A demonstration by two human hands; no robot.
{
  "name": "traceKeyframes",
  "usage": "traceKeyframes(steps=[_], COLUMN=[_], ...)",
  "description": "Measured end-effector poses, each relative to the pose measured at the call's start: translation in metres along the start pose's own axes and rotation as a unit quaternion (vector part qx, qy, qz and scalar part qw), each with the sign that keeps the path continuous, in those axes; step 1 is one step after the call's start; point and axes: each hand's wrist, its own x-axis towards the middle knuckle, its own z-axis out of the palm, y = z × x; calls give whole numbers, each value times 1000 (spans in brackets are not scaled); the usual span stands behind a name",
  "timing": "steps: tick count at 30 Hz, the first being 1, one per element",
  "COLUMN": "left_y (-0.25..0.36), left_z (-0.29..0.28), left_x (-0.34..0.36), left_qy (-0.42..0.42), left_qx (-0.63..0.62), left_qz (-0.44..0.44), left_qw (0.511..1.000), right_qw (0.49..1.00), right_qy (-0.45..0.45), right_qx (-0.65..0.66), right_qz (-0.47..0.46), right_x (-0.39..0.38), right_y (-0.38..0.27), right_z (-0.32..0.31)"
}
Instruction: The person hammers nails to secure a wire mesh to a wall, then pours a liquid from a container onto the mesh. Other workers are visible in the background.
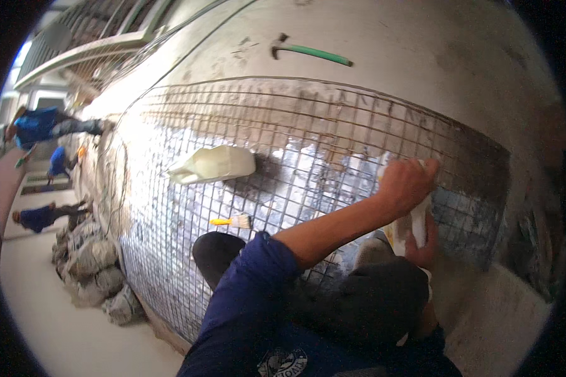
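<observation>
1. Hands: left hand (409, 183) right of centre, fingers curled tight around the upper part of a white item (419, 221); right hand (423, 246) just below it in the frame, fingers bent around the item's lower side; part of that grip is hidden, so can't tell how firm.
2. White item sits right of centre, between the two hands, over the right end of the steel mesh (333, 119); looks like a plastic container or packet, yellowish marking on its left side; exact kind unclear.
3. Step in hand, my read: two-handed handling of the item, perhaps opening or squeezing it; can't see any contents coming out.
4. Next move calls for the right hand steadying the lower end while the left works the top; keep knees and shoe clear of the wires.
5. Around: pale jug (215, 164) on the mesh, left of centre; brush (233, 221) with yellow handle below it; green-handled hammer (313, 53) on the floor, top centre; grey sacks (94, 261) at left.
6. Writing: round pale print (283, 363) with lettering on the dark blue shirt, bottom centre; no legible label on item or jug.
</observation>
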Motion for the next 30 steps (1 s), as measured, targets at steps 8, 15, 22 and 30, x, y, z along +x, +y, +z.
traceKeyframes(steps=[8,15,22,30], left_y=[-26,-6,-13,-8], left_z=[-12,-29,-9,-22], left_x=[13,14,7,28], left_qy=[-125,-69,-53,-137], left_qx=[30,104,90,-147], left_qz=[108,61,233,-108], left_qw=[986,990,967,974], right_qw=[994,996,994,995], right_qy=[-28,11,-7,-47], right_qx=[5,-18,-59,-74], right_qz=[-102,-84,-89,-37], right_x=[14,13,15,12], right_y=[6,-1,4,-7], right_z=[-8,-5,-8,-15])
